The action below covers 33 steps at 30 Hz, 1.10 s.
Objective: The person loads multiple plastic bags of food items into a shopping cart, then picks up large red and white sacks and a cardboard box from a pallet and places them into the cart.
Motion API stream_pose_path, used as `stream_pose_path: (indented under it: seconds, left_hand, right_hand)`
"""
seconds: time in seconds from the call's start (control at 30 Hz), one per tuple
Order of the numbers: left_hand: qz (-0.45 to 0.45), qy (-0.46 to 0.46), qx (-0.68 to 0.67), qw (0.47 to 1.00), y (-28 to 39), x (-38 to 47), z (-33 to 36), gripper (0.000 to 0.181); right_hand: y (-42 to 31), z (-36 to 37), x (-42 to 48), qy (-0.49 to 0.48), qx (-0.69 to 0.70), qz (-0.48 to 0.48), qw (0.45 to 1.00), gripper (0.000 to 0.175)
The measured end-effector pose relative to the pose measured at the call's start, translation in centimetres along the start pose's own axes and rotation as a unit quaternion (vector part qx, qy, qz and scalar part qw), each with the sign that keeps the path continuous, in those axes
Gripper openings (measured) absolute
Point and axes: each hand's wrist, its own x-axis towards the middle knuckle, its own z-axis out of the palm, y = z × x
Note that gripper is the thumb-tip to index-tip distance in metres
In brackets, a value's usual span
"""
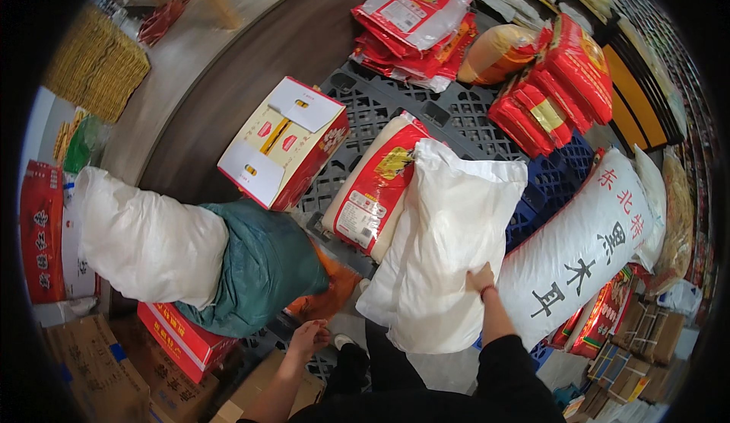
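Note:
My right hand [482, 280] grips the right side of a large white woven sack [450, 234], which stands in front of my legs and leans to one side. Its upper edge is flat and wide. A second white layer [383, 286] shows along its left. Directly behind it, a clear and red bag of rice [376, 186] lies tilted on the plastic pallet, partly covered by the sack. My left hand [311, 338] hangs with loosely curled fingers and holds nothing. It is nearest to an orange bag [328, 280] and a dark green sack [274, 269].
A cream and red carton [285, 143] sits on the grey plastic pallet [365, 100]. Behind are stacked red bags [413, 15] and red packs [553, 92]. A long printed white sack [576, 257] leans at right. To the left are a white sack [151, 240] and cardboard boxes [94, 366].

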Motion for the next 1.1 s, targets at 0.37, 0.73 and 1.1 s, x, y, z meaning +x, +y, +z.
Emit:
stream_pose_path:
  seconds: [0.37, 0.73, 1.1]
  left_hand:
    - [0.118, 0.110, -0.192, 0.968, -7.8, -9.1, -6.6, 0.023]
    - [0.112, 0.281, -0.432, 0.850, -27.4, -16.8, -16.9, 0.024]
    - [0.076, 0.511, -0.494, 0.699, -36.4, -23.9, -27.0, 0.029]
  right_hand:
    - [-6.9, 2.4, -1.7, 0.032, 0.101, -0.140, 0.985, 0.041]
    - [-31.9, 16.8, -20.9, -0.428, 0.072, -0.390, 0.812, 0.020]
    - [-23.7, 31.0, -63.4, -0.511, -0.296, -0.718, 0.368, 0.030]
